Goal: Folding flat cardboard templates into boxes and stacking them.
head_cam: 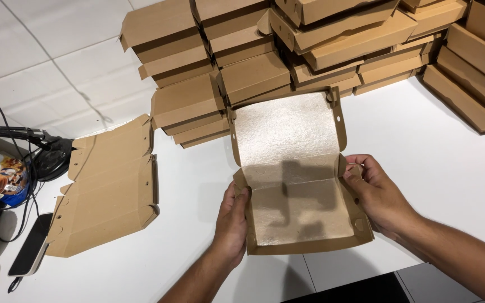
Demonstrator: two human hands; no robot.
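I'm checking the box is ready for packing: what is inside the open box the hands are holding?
The open box shows only a pale shiny lining and the shadow of the camera rig. The left hand and right hand grip its side walls, covering the corner flaps there.

We look down on a white worktop (450, 163) where our two hands fold up a brown cardboard food box (296, 185) with a shiny pale lining. Our left hand (232, 221) presses the box's near left wall at seven o'clock, thumb over the edge; our right hand (376, 193) clasps the right wall at three o'clock, fingers curled round its tab. The lid stands open toward twelve o'clock. Behind it, closed boxes (310, 45) of the same kind are piled in stacks across the far edge. At nine o'clock lies a pile of flat unfolded blanks (108, 185), with a dark phone (29, 247) beside it.
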